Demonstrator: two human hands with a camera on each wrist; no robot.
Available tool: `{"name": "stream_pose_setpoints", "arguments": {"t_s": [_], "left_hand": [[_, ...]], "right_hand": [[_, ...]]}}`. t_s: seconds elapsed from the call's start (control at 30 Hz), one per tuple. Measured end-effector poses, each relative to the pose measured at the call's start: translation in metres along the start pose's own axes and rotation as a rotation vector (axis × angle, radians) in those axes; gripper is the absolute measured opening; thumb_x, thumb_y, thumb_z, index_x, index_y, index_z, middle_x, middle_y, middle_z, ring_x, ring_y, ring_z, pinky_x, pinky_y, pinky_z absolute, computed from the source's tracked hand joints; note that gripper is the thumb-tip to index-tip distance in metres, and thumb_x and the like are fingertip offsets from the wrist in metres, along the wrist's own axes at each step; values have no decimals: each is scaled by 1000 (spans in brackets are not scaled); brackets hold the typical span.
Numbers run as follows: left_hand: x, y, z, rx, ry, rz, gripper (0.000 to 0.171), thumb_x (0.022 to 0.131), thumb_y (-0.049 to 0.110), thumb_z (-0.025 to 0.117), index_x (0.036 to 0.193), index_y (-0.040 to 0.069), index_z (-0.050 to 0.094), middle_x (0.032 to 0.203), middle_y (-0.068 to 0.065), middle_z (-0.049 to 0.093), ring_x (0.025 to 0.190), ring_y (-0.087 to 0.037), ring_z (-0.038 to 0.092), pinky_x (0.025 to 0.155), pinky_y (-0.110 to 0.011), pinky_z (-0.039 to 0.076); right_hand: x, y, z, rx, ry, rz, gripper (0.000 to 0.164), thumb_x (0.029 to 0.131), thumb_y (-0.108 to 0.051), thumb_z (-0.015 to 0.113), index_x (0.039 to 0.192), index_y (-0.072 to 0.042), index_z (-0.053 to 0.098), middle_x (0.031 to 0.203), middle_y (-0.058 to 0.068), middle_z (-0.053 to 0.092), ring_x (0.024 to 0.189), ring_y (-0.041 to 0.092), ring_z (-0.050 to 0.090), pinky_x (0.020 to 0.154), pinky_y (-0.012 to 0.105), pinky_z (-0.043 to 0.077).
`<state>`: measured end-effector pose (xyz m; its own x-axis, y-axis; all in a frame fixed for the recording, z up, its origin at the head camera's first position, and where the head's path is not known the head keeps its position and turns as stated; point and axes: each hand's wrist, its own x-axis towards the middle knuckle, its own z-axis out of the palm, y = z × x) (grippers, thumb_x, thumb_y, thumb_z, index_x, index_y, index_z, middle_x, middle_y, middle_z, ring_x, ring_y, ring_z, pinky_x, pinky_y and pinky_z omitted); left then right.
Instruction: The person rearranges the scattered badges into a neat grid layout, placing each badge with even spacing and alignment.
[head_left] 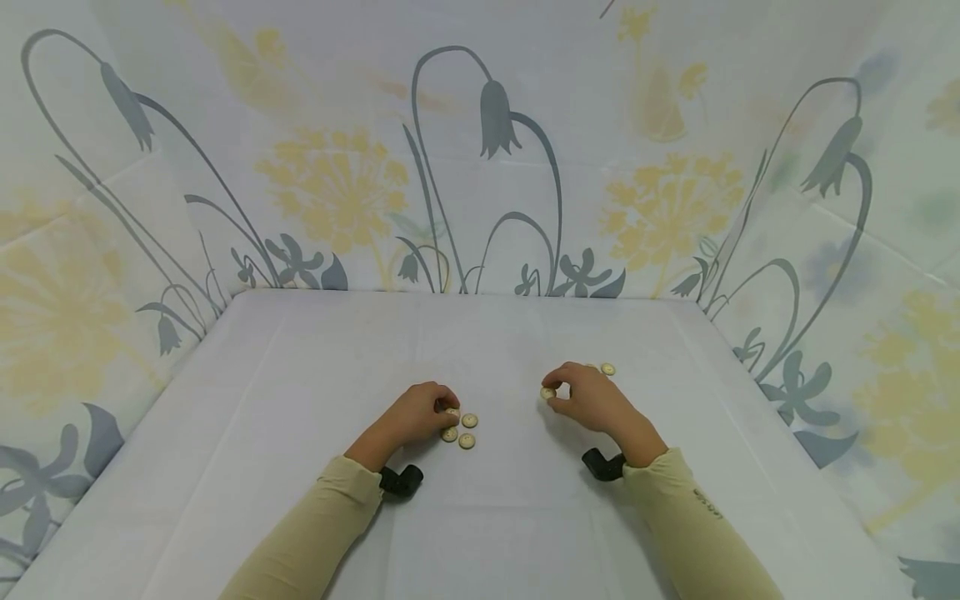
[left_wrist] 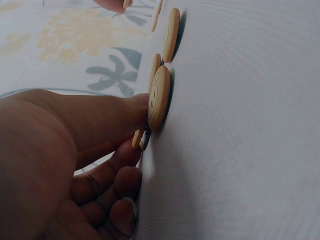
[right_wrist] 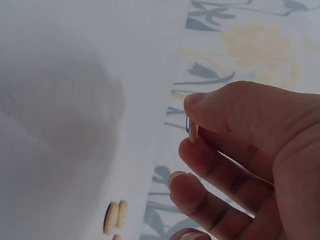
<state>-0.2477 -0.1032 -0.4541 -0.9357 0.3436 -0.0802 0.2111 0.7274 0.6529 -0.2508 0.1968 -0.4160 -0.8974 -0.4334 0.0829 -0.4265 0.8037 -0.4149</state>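
Note:
On the left of the white table, my left hand (head_left: 420,414) pinches a small round wooden disc (head_left: 452,412) low at the cloth. In the left wrist view the held disc (left_wrist: 136,139) shows between thumb and fingers, partly hidden. Three more wooden discs lie right beside these fingers, the nearest disc (left_wrist: 159,99) at the thumb tip and bearing a dark line drawing. My right hand (head_left: 592,400) holds another wooden disc (head_left: 548,393) between thumb and fingertip. The right wrist view shows that disc (right_wrist: 193,131) edge-on, raised above the cloth.
Beyond the right hand lie more wooden discs (head_left: 607,368), partly hidden by it; the right wrist view shows three there, one disc (right_wrist: 111,218) in front. A white cloth (head_left: 487,542) covers the table. Flower-patterned fabric (head_left: 480,208) rises at the back and sides.

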Motion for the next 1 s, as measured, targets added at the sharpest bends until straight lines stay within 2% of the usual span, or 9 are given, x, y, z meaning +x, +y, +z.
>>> {"name": "stream_pose_setpoints", "arguments": {"t_s": [0.3, 0.6, 0.8, 1.0], "left_hand": [[0, 1, 0, -4, -6, -10, 15, 88, 22, 70, 101, 13, 70, 91, 2, 62, 82, -13, 54, 76, -32, 46], [-1, 1, 0, 1, 3, -4, 14, 88, 22, 70, 100, 14, 70, 90, 2, 62, 82, -13, 54, 76, -32, 47], [1, 0, 1, 9, 4, -7, 15, 88, 22, 70, 100, 14, 70, 90, 2, 62, 81, -13, 55, 76, -32, 46], [0, 0, 0, 7, 4, -5, 15, 88, 21, 70, 100, 13, 70, 90, 2, 62, 81, -12, 55, 75, -31, 46]], "right_hand": [[0, 13, -6, 9, 21, 54, 23, 87, -17, 68, 108, -10, 71, 104, 3, 68, 83, 17, 58, 73, 34, 48], [-1, 24, -12, 17, 41, 94, 25, 87, -17, 68, 110, -9, 70, 107, 7, 68, 87, 23, 60, 76, 39, 48], [-2, 31, -15, 23, 49, 117, 26, 88, -17, 67, 112, -8, 70, 112, 10, 67, 95, 29, 62, 81, 44, 49], [-3, 40, -16, 33, 61, 147, 28, 89, -21, 68, 113, -7, 69, 113, 12, 66, 94, 29, 61, 81, 44, 48]]}}
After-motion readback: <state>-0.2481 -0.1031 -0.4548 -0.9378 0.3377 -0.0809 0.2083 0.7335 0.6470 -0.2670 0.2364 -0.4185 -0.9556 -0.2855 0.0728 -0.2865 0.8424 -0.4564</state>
